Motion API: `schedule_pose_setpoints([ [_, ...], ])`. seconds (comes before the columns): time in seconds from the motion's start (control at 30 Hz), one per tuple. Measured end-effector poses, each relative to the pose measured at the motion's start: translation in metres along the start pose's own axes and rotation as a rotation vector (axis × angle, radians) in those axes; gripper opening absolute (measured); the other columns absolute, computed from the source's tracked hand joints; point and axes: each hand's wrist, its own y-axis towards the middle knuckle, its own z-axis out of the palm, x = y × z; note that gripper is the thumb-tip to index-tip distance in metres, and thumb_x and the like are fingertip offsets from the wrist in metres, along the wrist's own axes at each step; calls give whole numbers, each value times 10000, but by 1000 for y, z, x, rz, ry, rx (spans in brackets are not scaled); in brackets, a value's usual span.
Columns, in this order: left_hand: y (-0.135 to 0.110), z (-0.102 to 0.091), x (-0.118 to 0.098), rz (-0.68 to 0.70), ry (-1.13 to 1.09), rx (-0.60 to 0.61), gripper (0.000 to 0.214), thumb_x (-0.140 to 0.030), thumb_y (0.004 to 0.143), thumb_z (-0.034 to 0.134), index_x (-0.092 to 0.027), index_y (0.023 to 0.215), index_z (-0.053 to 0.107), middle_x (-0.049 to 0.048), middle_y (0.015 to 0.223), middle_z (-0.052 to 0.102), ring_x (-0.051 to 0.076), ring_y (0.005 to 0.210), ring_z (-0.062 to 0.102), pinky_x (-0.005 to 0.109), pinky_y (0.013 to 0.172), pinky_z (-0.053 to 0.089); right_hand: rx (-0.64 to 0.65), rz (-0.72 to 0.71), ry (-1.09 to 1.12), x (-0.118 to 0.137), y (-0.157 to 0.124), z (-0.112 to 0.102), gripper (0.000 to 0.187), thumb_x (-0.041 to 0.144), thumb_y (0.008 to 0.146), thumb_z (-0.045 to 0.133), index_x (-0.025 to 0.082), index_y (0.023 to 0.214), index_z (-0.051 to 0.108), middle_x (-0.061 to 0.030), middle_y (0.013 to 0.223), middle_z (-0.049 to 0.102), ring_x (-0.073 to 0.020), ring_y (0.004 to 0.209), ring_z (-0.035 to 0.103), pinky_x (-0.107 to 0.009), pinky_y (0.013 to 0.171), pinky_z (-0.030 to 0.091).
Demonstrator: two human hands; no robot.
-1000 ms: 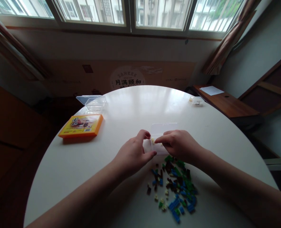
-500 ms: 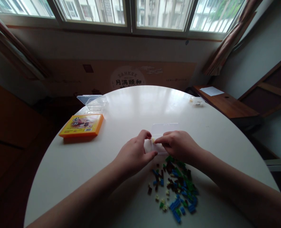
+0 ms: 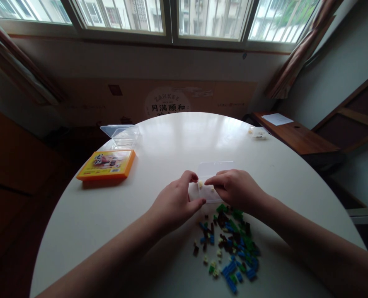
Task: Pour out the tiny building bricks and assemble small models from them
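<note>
My left hand (image 3: 174, 203) curls round the left end of a small clear plastic box (image 3: 213, 169) lying open on the round white table (image 3: 177, 140). Thumb and fingers grip its edge. My right hand (image 3: 233, 188) hovers over the box with fingers pinched together; whether it holds a piece I cannot make out. A tiny pale yellow brick (image 3: 200, 184) shows between the two hands. Just in front of the hands lies a loose heap of small bricks (image 3: 230, 244) in blue, green, dark brown and cream.
An orange flat box (image 3: 107, 164) lies at the table's left, with an open clear plastic case (image 3: 122, 134) behind it. A small clear packet (image 3: 258, 132) sits at the far right edge. A wooden desk (image 3: 296, 134) with paper stands beyond; windows run along the back.
Both hands have stayed over the clear box. My right hand's fingertips have shifted slightly, and the view has barely moved.
</note>
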Motion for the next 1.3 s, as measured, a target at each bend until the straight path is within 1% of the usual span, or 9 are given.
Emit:
schedule_pose_setpoints([
  [0.13, 0, -2, -3, -17, 0, 15, 420, -385, 787, 651, -232, 1150, 507, 37, 872, 687, 232, 735, 648, 315, 632, 446, 27, 1, -9, 2, 1, 2, 295, 201, 845, 586, 348, 1021, 771, 30, 928, 760, -171, 803, 683, -265, 662, 443],
  [0.33, 0, -3, -5, -20, 2, 13, 417, -378, 787, 647, -232, 1152, 510, 65, 974, 694, 237, 764, 652, 316, 633, 451, 25, -9, -30, 3, 2, 4, 288, 225, 855, 581, 358, 1032, 764, 29, 915, 758, -169, 796, 676, -261, 644, 422],
  [0.5, 0, -2, -3, -12, 2, 9, 424, -383, 784, 647, -230, 1154, 508, 68, 979, 693, 243, 779, 656, 322, 644, 458, 16, 3, -41, 3, 2, 5, 292, 220, 852, 586, 366, 1032, 763, 32, 894, 756, -160, 777, 673, -259, 628, 412],
  [0.7, 0, -2, -3, -16, 9, 10, 425, -388, 785, 652, -233, 1155, 512, 72, 1002, 696, 248, 794, 659, 324, 648, 458, 17, 2, -35, 3, 1, 6, 298, 224, 860, 583, 367, 1055, 758, 29, 920, 759, -169, 795, 678, -261, 648, 424],
  [1.0, -1, -3, -4, -31, 8, 24, 422, -396, 792, 652, -235, 1154, 508, 57, 953, 696, 236, 763, 651, 316, 640, 445, 23, 6, 12, 4, 2, 2, 308, 203, 855, 573, 355, 1041, 765, 24, 946, 763, -181, 824, 690, -272, 677, 452],
  [1.07, -1, -3, -4, -35, 6, 32, 421, -397, 793, 654, -234, 1153, 508, 48, 926, 692, 229, 745, 646, 318, 644, 444, 9, 8, 36, 4, 1, 1, 331, 182, 842, 575, 357, 1049, 764, 27, 965, 762, -183, 841, 694, -275, 690, 461],
  [1.17, 0, -4, -3, -42, 1, 36, 436, -416, 795, 659, -230, 1159, 510, 39, 898, 685, 220, 735, 640, 319, 655, 447, -54, -5, 58, 3, -2, -2, 351, 148, 829, 566, 340, 1044, 766, 29, 959, 761, -174, 829, 693, -270, 690, 464],
  [1.23, 1, -6, -4, -48, -3, 43, 450, -438, 798, 660, -226, 1166, 511, 26, 862, 677, 211, 720, 635, 316, 658, 450, -102, -47, 79, 0, -8, -7, 336, 138, 832, 561, 313, 1030, 769, 23, 935, 758, -154, 784, 684, -257, 667, 456],
  [1.3, 2, -11, -5, -50, 13, 51, 436, -457, 800, 660, -221, 1142, 526, 9, 815, 666, 202, 703, 626, 310, 652, 447, -122, -126, 125, -4, -16, -14, 317, 135, 843, 560, 281, 1037, 764, 10, 895, 750, -126, 720, 663, -238, 636, 442],
])
